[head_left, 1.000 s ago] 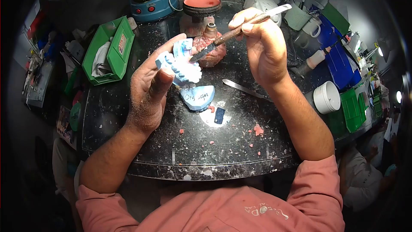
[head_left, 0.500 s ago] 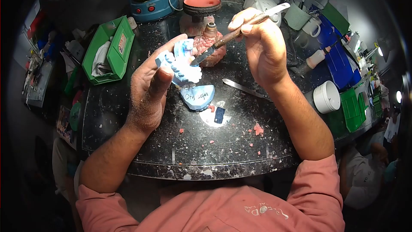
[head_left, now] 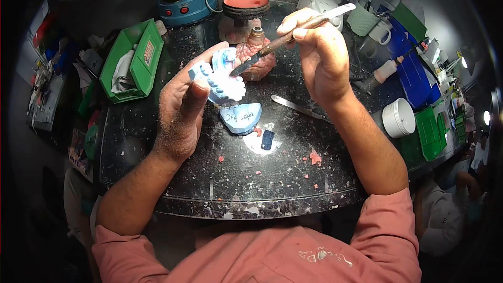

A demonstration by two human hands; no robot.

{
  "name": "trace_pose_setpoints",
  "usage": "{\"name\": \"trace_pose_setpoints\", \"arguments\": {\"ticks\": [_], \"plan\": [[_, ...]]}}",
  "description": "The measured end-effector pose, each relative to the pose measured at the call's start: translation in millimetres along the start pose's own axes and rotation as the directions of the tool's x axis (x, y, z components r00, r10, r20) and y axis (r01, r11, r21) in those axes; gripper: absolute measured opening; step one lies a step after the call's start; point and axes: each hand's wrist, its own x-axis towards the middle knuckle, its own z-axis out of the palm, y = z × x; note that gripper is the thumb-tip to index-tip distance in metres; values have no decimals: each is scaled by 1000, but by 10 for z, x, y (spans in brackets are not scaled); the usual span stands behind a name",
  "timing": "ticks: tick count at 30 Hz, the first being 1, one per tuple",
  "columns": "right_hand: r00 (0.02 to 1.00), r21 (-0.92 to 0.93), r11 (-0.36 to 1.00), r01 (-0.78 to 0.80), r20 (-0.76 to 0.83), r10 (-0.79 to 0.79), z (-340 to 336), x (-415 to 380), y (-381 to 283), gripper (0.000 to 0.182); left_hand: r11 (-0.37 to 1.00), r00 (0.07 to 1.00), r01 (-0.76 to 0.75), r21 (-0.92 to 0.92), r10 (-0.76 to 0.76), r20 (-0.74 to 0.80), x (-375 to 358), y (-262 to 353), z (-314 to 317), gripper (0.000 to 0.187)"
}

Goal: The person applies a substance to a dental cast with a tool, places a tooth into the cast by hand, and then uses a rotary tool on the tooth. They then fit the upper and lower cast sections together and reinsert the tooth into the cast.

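A pale blue dental cast [head_left: 220, 81] is held up in my left hand [head_left: 183, 97], its thumb in front and the fingers behind. My right hand [head_left: 322, 47] pinches the wooden handle of a wax knife [head_left: 277, 42]; the dark blade tip lies at the inner side of the cast, where glare hides the exact contact. Just below the cast, a second blue cast with handwriting [head_left: 241, 119] rests on the dark bench. A metal spatula [head_left: 298, 108] lies to its right.
Behind the hands stand a dish of pink wax [head_left: 246, 1], a wax-coated burner [head_left: 258, 60] and a blue machine [head_left: 184, 0]. A green bin [head_left: 133, 63] is at left, a white jar [head_left: 398, 118] at right. A co-worker [head_left: 445, 209] sits at lower right.
The wax knife's blade has shifted slightly left and up along the cast. The cast has tilted a little in my left hand.
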Motion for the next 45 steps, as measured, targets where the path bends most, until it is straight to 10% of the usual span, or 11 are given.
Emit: {"name": "trace_pose_setpoints", "arguments": {"ticks": [16,19,27,30,38,39,42,45], "plan": [[977,15,983,184,-117,-181,-80,47,16,16,996,999,47,79,-49,22,0,52,29,102],[974,288,945,156,-204,-99,-204,117,-100,16,998,998,62,32,-63,12,-2,16,14,98],[863,231,940,-250,-386,324,-338,-451,-194,26,985,989,139,-98,-144,-46,-7,-28,15,97],[745,119,766,-631,-182,642,-652,-626,-209,36,950,974,212,-229,-223,-23,-2,-13,-21,98],[972,39,983,-178,161,170,-272,-645,-593,24,851,951,293,-436,-306,40,6,-9,-37,100],[965,150,954,-261,54,256,-66,-697,-749,21,847,952,290,-446,-301,48,7,-17,-28,99],[886,519,744,-421,413,213,40,-753,-885,15,871,950,301,-387,-307,49,15,-31,-27,102],[982,912,364,-188,162,101,349,-965,-878,28,902,953,290,-319,-303,9,12,12,55,105]]}}
